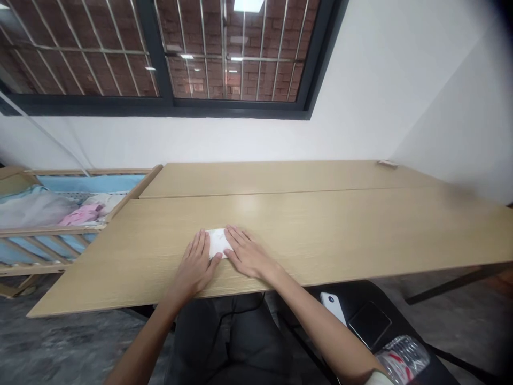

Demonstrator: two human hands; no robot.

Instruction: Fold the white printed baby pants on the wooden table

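My left hand (197,269) and right hand (247,255) lie flat, fingers outstretched, at opposite edges of the white sheet (217,242), perhaps tissue, likely steadying it on the table (328,230).

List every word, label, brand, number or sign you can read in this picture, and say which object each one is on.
There are none that can be read.
Clear plastic bottle: red and white markings, too blurred and cut off to read.
White sheet: faint marks, too small to tell whether they are print.
White device: no lettering can be made out.
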